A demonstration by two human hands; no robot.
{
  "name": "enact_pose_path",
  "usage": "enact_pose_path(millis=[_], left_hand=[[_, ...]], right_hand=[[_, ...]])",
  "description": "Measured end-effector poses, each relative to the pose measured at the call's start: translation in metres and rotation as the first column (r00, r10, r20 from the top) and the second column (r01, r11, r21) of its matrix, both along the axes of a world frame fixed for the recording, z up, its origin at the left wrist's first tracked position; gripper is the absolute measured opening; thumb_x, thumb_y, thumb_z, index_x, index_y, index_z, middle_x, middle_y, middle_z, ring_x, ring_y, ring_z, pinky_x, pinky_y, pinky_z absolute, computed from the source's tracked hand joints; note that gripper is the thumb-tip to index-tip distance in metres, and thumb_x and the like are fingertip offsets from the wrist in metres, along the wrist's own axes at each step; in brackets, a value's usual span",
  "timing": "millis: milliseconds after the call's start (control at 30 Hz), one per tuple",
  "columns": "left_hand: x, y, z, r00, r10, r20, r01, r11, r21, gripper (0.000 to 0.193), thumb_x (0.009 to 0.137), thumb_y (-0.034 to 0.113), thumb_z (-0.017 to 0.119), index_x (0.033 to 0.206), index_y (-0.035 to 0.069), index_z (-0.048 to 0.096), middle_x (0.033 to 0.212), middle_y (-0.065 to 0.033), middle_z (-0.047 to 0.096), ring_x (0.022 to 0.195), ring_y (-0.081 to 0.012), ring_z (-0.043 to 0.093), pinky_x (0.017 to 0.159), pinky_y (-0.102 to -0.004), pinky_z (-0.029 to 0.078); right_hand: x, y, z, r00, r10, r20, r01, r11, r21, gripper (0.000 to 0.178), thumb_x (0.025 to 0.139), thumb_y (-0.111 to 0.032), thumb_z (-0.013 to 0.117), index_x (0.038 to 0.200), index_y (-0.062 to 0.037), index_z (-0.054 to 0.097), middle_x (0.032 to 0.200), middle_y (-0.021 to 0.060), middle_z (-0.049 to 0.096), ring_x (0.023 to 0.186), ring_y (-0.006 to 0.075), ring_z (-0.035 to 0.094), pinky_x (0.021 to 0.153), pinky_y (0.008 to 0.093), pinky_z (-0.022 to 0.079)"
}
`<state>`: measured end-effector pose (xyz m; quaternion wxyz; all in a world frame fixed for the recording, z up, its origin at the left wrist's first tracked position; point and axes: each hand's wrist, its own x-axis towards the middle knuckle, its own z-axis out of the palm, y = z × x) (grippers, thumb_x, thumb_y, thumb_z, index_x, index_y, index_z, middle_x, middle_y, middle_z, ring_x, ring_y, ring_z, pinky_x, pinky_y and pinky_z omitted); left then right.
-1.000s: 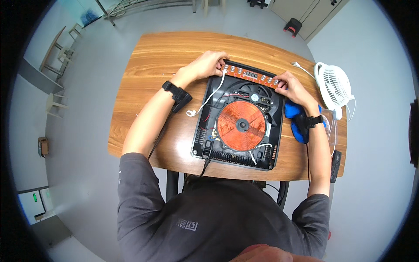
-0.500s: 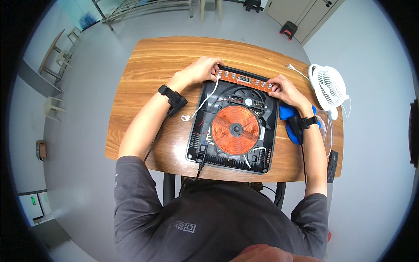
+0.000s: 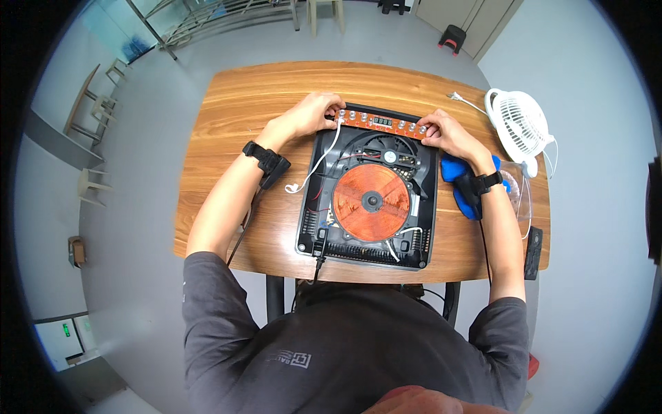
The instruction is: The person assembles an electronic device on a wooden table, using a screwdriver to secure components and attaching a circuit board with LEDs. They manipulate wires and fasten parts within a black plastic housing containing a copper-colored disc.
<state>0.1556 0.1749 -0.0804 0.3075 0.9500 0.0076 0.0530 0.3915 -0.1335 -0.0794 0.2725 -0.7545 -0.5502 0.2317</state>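
Note:
An opened induction cooker (image 3: 429, 228) lies on the wooden table, its round copper coil (image 3: 371, 202) bare and a black cooling fan (image 3: 390, 156) behind it. Along the far end of the black housing sits an orange-red control circuit board (image 3: 382, 124) with a small display and several round buttons. My left hand (image 3: 317, 112) pinches the board's left end. At its right end, my right hand (image 3: 445, 132) grips it between thumb and fingers. From the board's left end a white cable (image 3: 326, 163) runs to a loose plug left of the housing.
Right of the cooker are a blue-and-black object (image 3: 460, 186) and a clear plastic bag (image 3: 516, 190). A white fan (image 3: 518, 127) stands at the table's far right. A black strip-shaped item (image 3: 533, 253) lies by the right edge. The power cord (image 3: 318, 265) leaves over the near edge.
Both hands stay at the ends of the board, which has shifted very slightly left against the housing. The whole view has moved a little.

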Motion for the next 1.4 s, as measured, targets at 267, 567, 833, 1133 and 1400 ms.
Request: enact_pose_path(millis=[267,567,833,1133,1400], left_hand=[[-0.025,-0.009,0.025,0.994,0.097,0.040,-0.100,0.991,0.084,0.028,0.088,0.012,0.074,0.112,-0.002,0.069,0.103,-0.0188,0.072,0.096,-0.0288,0.072,0.086,-0.0380,0.057],[-0.084,-0.060,0.034,0.965,0.213,-0.155,-0.230,0.968,-0.104,0.022,0.088,0.014,0.075,0.103,-0.003,0.071,0.086,-0.0131,0.076,0.079,-0.0249,0.074,0.073,-0.0364,0.058],[-0.101,-0.076,0.023,0.951,0.280,-0.132,-0.295,0.949,-0.112,0.025,0.085,0.006,0.075,0.109,-0.001,0.071,0.078,-0.0093,0.073,0.071,-0.0174,0.070,0.069,-0.0321,0.056],[-0.125,-0.099,0.018,0.956,0.290,0.033,-0.292,0.954,0.068,0.027,0.086,0.007,0.074,0.111,-0.002,0.069,0.076,-0.0130,0.069,0.070,-0.0261,0.069,0.067,-0.0366,0.056],[-0.139,-0.113,0.025,0.961,0.251,0.115,-0.275,0.912,0.305,0.022,0.086,0.008,0.072,0.106,-0.003,0.072,0.088,-0.0178,0.071,0.085,-0.0333,0.068,0.080,-0.0426,0.055]], right_hand=[[-0.004,-0.002,0.003,1.000,-0.012,0.009,0.012,1.000,0.018,0.037,0.082,-0.004,0.080,0.117,-0.0030,0.069,0.100,0.0073,0.055,0.086,0.0149,0.061,0.082,0.0278,0.054],[0.000,-0.002,0.000,1.000,-0.001,0.008,0.000,1.000,0.032,0.036,0.081,-0.005,0.080,0.116,-0.0029,0.070,0.100,0.0082,0.056,0.087,0.0159,0.062,0.082,0.0291,0.054],[-0.002,-0.003,-0.001,0.999,-0.027,-0.026,0.028,0.999,0.029,0.037,0.081,-0.006,0.080,0.117,-0.0021,0.070,0.100,0.0098,0.057,0.087,0.0171,0.063,0.083,0.0300,0.054],[-0.001,-0.001,-0.003,1.000,-0.018,0.002,0.018,0.999,0.032,0.038,0.082,-0.007,0.080,0.117,-0.0011,0.070,0.101,0.0105,0.056,0.087,0.0188,0.062,0.083,0.0318,0.053],[-0.001,0.000,0.003,0.998,0.008,0.065,-0.008,1.000,0.000,0.035,0.084,-0.004,0.079,0.117,0.0000,0.069,0.102,0.0079,0.055,0.084,0.0131,0.062,0.079,0.0273,0.055]])
